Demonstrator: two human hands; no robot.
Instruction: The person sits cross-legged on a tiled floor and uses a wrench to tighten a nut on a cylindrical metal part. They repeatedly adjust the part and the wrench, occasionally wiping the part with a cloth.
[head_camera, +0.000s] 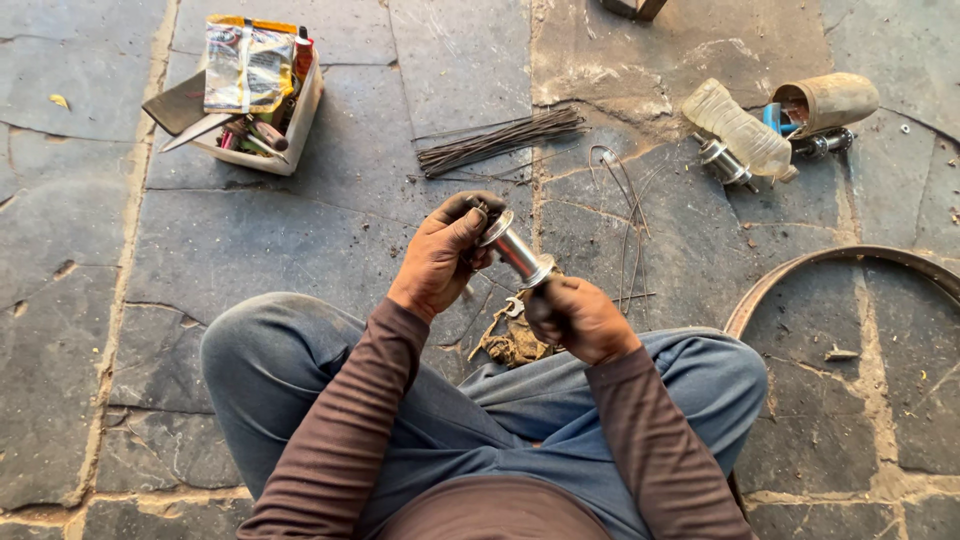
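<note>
I sit cross-legged on a stone floor and hold a shiny metal wheel hub (515, 250) between both hands. My left hand (440, 258) grips its upper flanged end with the fingers curled over it. At the lower end, my right hand (575, 315) is closed around the hub. A dirty rag (512, 342) lies on the floor just under my hands. Both hands are grimy and in brown sleeves.
A bundle of thin spokes (500, 140) lies ahead, with loose bent spokes (630, 215) to its right. At the back left stands a white box of tools (255, 95). A plastic bottle (738, 130), a can (825, 100), another hub (725, 162) and a metal rim (800, 270) lie right.
</note>
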